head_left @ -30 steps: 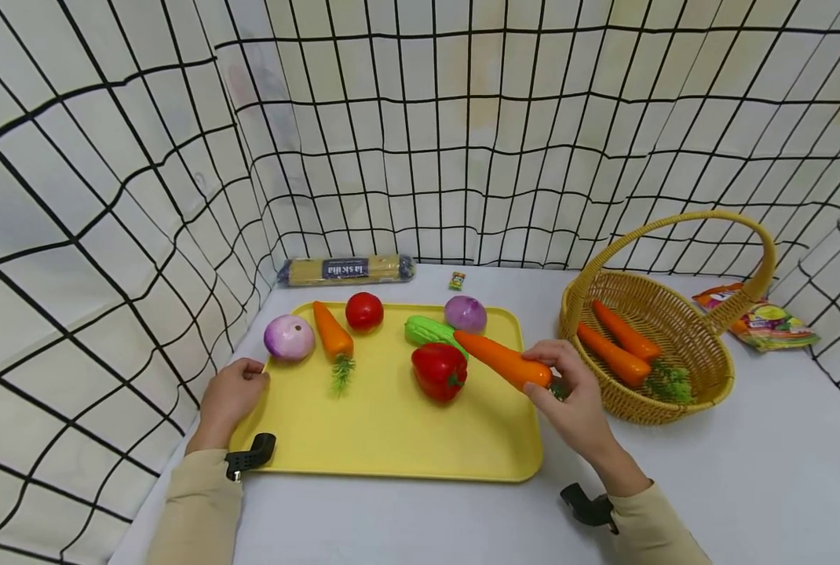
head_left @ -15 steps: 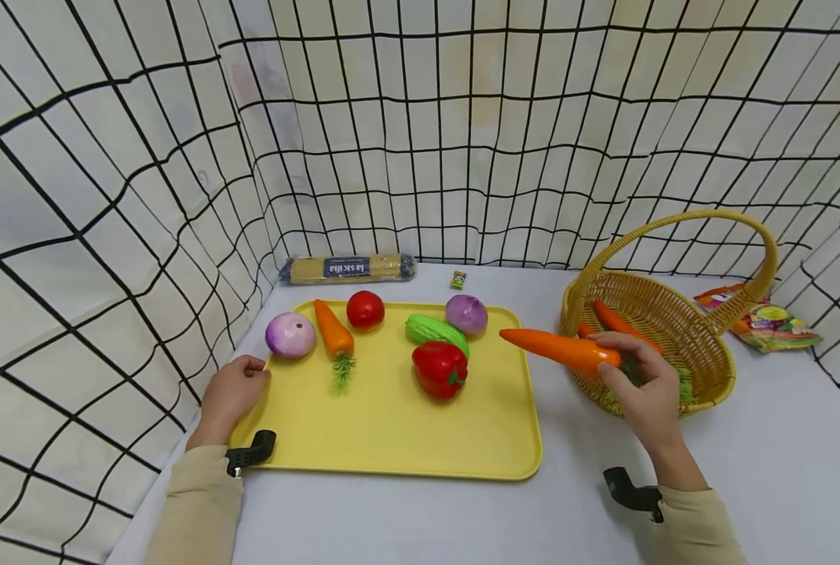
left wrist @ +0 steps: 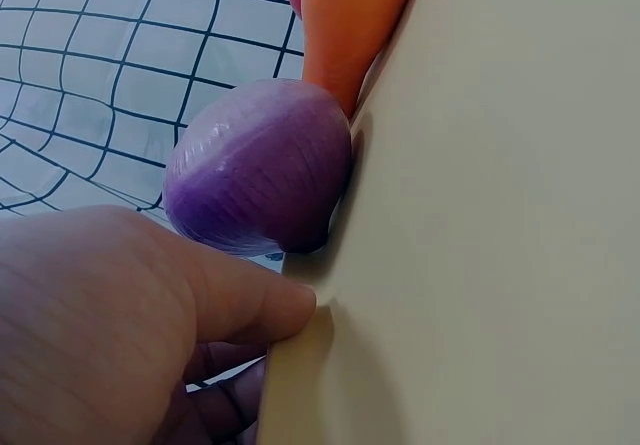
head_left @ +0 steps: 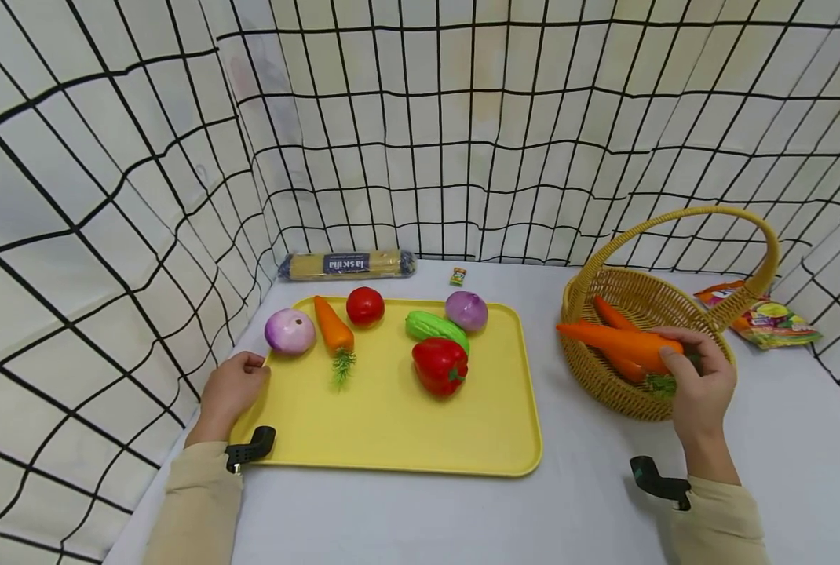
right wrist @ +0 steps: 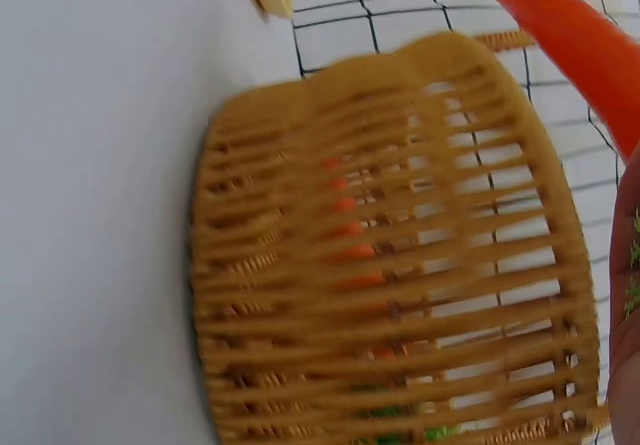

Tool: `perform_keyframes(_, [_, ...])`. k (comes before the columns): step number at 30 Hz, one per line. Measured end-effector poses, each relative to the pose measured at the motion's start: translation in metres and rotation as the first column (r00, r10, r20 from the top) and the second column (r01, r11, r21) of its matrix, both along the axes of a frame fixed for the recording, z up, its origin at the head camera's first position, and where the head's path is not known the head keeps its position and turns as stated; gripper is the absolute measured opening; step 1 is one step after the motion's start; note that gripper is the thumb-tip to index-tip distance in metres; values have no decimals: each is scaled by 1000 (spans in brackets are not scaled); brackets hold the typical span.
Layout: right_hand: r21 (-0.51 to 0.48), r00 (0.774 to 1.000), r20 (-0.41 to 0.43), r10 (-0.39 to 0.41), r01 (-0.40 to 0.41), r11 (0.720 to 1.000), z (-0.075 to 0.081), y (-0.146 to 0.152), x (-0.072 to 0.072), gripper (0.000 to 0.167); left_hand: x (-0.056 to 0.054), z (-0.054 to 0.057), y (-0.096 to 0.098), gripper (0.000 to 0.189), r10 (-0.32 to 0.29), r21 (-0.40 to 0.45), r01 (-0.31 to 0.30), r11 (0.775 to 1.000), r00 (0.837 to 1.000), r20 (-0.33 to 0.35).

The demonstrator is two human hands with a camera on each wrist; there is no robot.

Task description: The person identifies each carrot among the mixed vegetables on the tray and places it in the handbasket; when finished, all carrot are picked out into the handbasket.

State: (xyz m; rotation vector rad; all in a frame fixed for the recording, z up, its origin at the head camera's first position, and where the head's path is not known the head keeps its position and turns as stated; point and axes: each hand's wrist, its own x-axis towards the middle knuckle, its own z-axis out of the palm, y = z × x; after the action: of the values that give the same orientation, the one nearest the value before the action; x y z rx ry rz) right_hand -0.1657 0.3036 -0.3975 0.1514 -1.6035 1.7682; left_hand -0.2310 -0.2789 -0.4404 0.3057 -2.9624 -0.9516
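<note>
My right hand grips an orange carrot near its leafy end, above the yellow wicker basket. Its tip points left, over the basket's rim. Under it in the basket lie other carrots, partly hidden. The right wrist view has the held carrot above the woven side. At the left edge of the yellow tray, my left hand pinches the rim, thumb on top and fingers at the outside. Beside that thumb in the left wrist view sits a purple-white onion.
On the tray are a carrot, a tomato, a green cucumber-like vegetable, a purple onion and a red bell pepper. Behind lie a spaghetti pack and a small packet. A colourful bag lies right of the basket.
My right hand has carried the carrot rightward from above the tray to above the basket. The left hand has stayed at the tray's edge.
</note>
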Motion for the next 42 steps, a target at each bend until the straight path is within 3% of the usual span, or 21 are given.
perform_keyframes(4, [-69, 996, 20, -85, 86, 994, 1, 10, 0, 19, -1, 0, 0, 34, -7, -7, 7, 1000, 1000, -10])
perform_keyframes(9, [-170, 991, 34, -132, 136, 976, 1, 16, -3, 19, 0, 0, 1, 33, -4, -9, 4, 1000, 1000, -8])
perform_keyframes(15, [-209, 965, 222, -140, 188, 960, -1, 19, -7, 16, 1, 1, 1, 35, -3, -11, 3, 1000, 1000, -22])
perform_keyframes(18, [-122, 920, 358, -159, 215, 969, -2, 20, -8, 18, 2, 1, 2, 35, -4, -15, 3, 1000, 1000, -27])
perform_keyframes(21, [104, 843, 479, -244, 222, 970, -3, 20, -7, 21, 1, 1, 2, 35, -4, -16, 4, 1000, 1000, -20])
perform_keyframes(23, [272, 795, 515, -321, 203, 941, -5, 19, -7, 24, 1, 1, 2, 35, -3, -15, 3, 1000, 1000, -14])
perform_keyframes(25, [395, 770, 516, -376, 175, 902, -6, 19, -7, 31, 1, 1, 2, 35, -2, -10, 2, 1000, 1000, -8])
perform_keyframes(28, [492, 767, 512, -387, 108, 864, -6, 20, -5, 42, 1, 2, 2, 36, 1, -6, -1, 1000, 1000, -4])
perform_keyframes(34, [564, 771, 552, -317, -65, 823, -4, 26, -3, 57, 1, 2, 3, 36, 5, -7, -5, 1000, 1000, 0])
perform_keyframes(42, [617, 763, 568, -309, -146, 773, -3, 26, -4, 59, 1, 3, 4, 36, 3, -6, -3, 1000, 1000, 6])
